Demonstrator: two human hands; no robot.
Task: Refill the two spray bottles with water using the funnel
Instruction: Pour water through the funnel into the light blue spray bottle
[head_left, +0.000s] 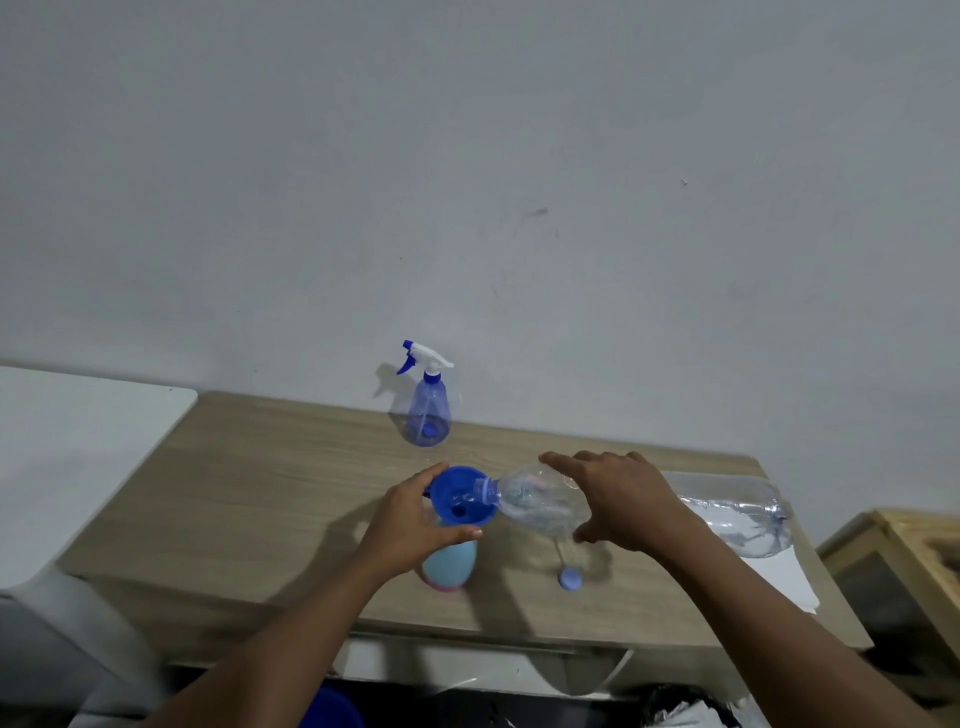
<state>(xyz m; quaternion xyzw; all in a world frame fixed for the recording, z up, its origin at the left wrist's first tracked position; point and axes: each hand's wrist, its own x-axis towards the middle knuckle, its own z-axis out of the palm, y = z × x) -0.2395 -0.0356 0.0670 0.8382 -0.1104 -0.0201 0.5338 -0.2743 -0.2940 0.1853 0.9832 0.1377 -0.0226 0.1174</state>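
Observation:
A blue funnel (460, 498) sits in the neck of a pale blue spray bottle (449, 564) near the table's front. My left hand (410, 525) wraps around the funnel's rim and the bottle's top. My right hand (618, 504) holds a clear plastic water bottle (535, 501) tipped sideways, its mouth inside the funnel. A second, translucent blue spray bottle (428, 410) with its white and blue trigger head on stands upright at the back by the wall. A small blue cap (570, 578) with a thin tube lies on the table under my right hand.
The wooden table (260, 493) stands against a grey wall. A large clear plastic bottle (743, 519) lies on its side on white paper at the right. A white surface (78, 441) adjoins the left; a wooden crate (893, 571) stands at the right.

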